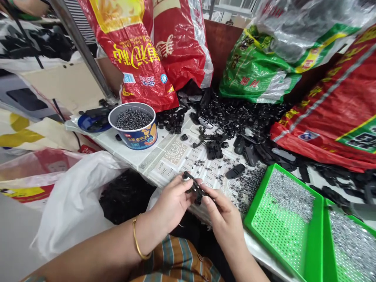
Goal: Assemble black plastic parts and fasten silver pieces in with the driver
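Between my two hands is a small black plastic part (196,189), long and narrow with rounded knobs at its ends; its exact kind I cannot make out. My left hand (173,199) pinches it from the left, thumb on top. The fingers of my right hand (225,209) close on its right end. Both hands are just over the near edge of the table (164,168). Beyond them lie a black oval plastic piece (235,171), a blocky black piece (214,150) and scattered tiny dark bits.
A tub (133,135) of small dark pieces stands at left. Perforated green trays (282,231) with silvery bits are at right. Black plastic parts (235,113) are heaped below red bags (138,78) and a green bag (249,74). A white sack (73,199) with black contents sits lower left.
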A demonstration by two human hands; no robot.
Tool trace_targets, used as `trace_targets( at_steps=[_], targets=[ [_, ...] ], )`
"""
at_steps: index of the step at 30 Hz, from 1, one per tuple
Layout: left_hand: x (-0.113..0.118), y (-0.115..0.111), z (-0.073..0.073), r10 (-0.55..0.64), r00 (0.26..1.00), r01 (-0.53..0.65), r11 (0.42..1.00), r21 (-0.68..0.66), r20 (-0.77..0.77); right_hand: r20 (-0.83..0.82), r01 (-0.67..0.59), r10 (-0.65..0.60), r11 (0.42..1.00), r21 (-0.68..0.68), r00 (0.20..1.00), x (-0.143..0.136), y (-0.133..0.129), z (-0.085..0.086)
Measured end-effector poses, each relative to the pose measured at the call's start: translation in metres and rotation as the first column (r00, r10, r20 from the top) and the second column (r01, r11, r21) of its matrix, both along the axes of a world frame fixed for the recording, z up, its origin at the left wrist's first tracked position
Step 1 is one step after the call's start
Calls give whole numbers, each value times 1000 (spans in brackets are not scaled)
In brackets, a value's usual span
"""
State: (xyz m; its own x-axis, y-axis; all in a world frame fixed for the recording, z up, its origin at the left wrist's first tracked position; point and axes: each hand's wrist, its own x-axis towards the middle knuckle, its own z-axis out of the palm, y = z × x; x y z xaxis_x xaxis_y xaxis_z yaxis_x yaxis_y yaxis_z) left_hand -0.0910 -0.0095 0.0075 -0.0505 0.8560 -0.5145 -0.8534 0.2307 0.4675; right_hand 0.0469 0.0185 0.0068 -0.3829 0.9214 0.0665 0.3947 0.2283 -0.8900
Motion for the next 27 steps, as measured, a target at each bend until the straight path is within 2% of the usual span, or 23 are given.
trace_targets(
  at_steps=[2, 5, 7, 9, 12, 15, 17, 20, 24, 27],
  targets=[
    [-6, 1, -2, -15, 998, 14, 1000, -20, -68, 132, -19, 10, 997, 72, 991, 0, 18, 2],
    [-13, 1, -5, -71, 988, 63, 996, -64, -139, 422, 22, -116, 975, 221, 899, -4, 52, -1],
    [-15, 1, -6, -97, 981, 83, 992, -92, -165, 595, -81, -115, 953, 291, 795, -10, 73, -6],
    [-17, 0, -8, -107, 976, 86, 990, -114, -191, 684, -173, -86, 938, 302, 725, -14, 88, -10],
    [-21, -1, -10, -100, 974, 73, 988, -136, -202, 696, -158, -121, 933, 323, 708, -14, 99, -10],
    [-25, -1, -11, -75, 981, 56, 992, -113, -178, 684, -99, -205, 921, 378, 701, -12, 91, -5],
    [-27, 0, -10, -62, 983, 46, 994, -97, -172, 675, -103, -178, 929, 354, 716, -16, 79, -4],
    [-26, 2, -8, -67, 981, 50, 994, -96, -184, 666, -145, -70, 954, 261, 743, -29, 66, -9],
    [-25, 2, -5, -81, 979, 64, 993, -98, -188, 647, -142, -54, 959, 246, 761, -39, 63, -15],
    [-25, 2, -4, -75, 981, 55, 992, -112, -181, 507, -70, -41, 978, 197, 861, -31, 58, -11]
  ],
)
